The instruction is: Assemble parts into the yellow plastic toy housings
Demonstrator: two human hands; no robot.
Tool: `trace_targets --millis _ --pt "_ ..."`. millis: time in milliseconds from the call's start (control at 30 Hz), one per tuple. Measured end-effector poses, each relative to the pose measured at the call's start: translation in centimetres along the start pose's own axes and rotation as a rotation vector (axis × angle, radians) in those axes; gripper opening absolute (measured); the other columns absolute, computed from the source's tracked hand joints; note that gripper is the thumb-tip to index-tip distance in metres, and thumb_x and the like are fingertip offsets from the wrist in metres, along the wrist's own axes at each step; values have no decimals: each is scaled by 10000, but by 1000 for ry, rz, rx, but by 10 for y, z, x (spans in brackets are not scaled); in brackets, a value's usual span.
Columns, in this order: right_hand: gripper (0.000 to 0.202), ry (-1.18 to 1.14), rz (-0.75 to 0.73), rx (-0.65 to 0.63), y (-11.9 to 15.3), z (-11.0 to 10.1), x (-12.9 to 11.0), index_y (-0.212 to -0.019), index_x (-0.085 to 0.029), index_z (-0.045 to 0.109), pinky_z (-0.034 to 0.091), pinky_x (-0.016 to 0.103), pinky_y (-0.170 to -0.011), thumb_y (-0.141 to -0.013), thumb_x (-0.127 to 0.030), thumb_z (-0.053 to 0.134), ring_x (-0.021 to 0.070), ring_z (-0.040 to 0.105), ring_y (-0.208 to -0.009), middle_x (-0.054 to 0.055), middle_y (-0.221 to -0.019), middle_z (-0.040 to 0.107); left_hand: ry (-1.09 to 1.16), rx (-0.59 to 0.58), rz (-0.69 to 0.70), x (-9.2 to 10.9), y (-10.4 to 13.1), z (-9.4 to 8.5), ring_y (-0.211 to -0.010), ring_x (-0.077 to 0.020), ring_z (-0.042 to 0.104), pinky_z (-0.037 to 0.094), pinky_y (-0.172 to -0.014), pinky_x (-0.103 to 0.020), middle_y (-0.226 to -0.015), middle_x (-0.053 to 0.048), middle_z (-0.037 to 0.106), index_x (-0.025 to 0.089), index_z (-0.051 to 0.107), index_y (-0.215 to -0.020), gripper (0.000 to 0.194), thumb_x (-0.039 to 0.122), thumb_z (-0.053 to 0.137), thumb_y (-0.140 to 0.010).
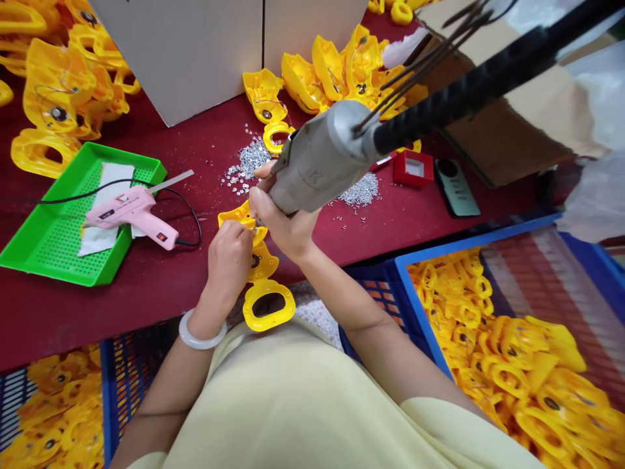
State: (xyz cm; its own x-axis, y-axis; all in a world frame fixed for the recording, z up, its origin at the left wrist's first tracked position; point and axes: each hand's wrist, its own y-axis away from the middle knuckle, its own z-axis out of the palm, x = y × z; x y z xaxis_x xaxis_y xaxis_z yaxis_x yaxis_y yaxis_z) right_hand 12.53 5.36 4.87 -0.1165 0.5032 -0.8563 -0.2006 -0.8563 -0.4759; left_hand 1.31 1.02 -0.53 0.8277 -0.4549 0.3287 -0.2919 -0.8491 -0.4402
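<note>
Close to my body, my left hand (230, 251) is closed on a yellow plastic shell (263, 262), whose oval ring handle (269, 322) hangs over the table's front edge. My right hand (283, 218) wraps around a grey electric screwdriver (319, 159) that hangs tilted from above. Its tip points down at the shell, close to my left fingers; the exact contact is hidden by my hands. Beyond the hands lie a heap of small silver washers (254, 158) and, to the right, a pile of small screws (360, 190).
A pink glue gun (134, 212) rests on a green tray (97, 277) at left. A red box (413, 168) and a phone (457, 187) lie at right. Yellow shells (336, 71) stand behind, by a grey panel (205, 52). Blue crates (424, 326) of yellow parts flank me.
</note>
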Motion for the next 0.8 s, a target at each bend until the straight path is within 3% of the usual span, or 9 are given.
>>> trace_targets --millis 233,400,633,800 --pt "198 3 35 -36 3 -1 1 -840 -283 598 587 320 -647 -762 -448 677 165 680 -675 -22 -647 612 61 13 -6 0 -1 0 -746 -179 510 414 -655 -316 -774 -43 591 186 595 -772 272 167 409 -969" --pt "243 -1 24 -20 0 -2 0 -863 -259 577 599 344 -695 -772 -471 652 160 663 -651 -31 -648 605 17 0 14 -2 0 0 -749 -182 506 411 -656 -317 -751 -39 584 188 569 -701 325 199 411 -985" --pt "175 -40 -5 -2 -2 -2 -4 -847 -258 594 596 324 -695 -758 -392 664 142 646 -603 -40 -633 615 13 -14 24 -2 -1 -1 -755 -189 500 396 -646 -320 -749 -42 585 185 559 -685 315 170 431 -973" --pt "182 -4 33 -8 1 -2 -1 -859 -260 605 613 333 -724 -751 -387 680 171 707 -724 -18 -695 669 37 -6 -4 0 -1 -1 -759 -183 513 421 -665 -313 -772 -38 597 190 587 -764 256 156 423 -958"
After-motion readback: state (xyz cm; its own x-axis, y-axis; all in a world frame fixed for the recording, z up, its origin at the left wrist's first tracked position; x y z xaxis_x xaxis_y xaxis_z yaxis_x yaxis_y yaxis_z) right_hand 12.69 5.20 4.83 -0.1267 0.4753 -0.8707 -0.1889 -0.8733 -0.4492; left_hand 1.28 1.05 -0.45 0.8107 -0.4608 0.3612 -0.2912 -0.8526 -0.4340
